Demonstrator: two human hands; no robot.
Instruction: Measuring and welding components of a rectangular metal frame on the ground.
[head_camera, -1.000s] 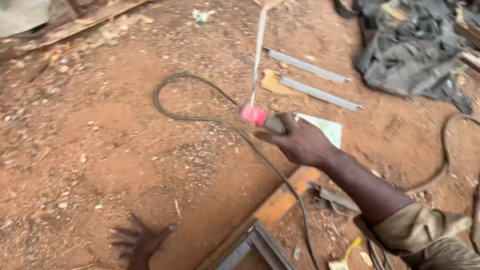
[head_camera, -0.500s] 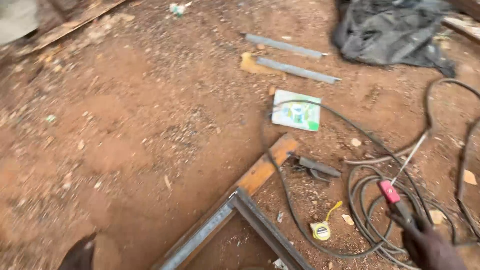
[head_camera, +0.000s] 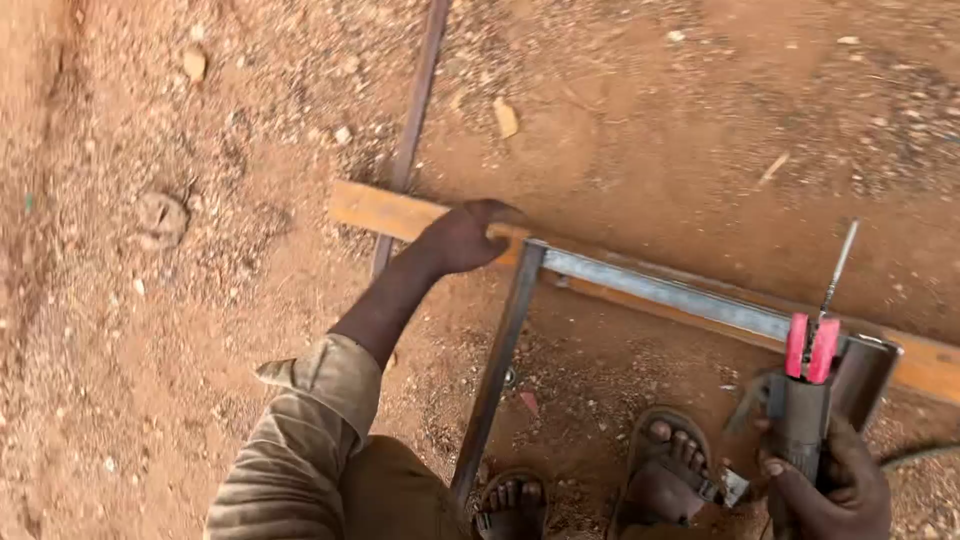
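Observation:
My left hand (head_camera: 465, 236) rests palm down on a wooden plank (head_camera: 380, 212), right beside the corner of a grey metal frame (head_camera: 640, 285). The frame's top bar lies along the plank and its left bar (head_camera: 497, 370) runs down toward my sandalled feet (head_camera: 665, 470). At the lower right my right hand (head_camera: 825, 485) grips a welding electrode holder (head_camera: 808, 375) with red jaws. A thin welding rod (head_camera: 838, 268) sticks up from the jaws over the frame's right end.
A long thin metal bar (head_camera: 412, 120) lies on the red dirt ground, running from the top edge down under the plank. Small stones and wood chips (head_camera: 506, 118) are scattered about. My khaki sleeve (head_camera: 300, 440) fills the lower left.
The view has swung from the cables, tape measure and metal strips to the frame corner. My left hand now presses on the plank. My right hand has brought the holder to the frame's right end.

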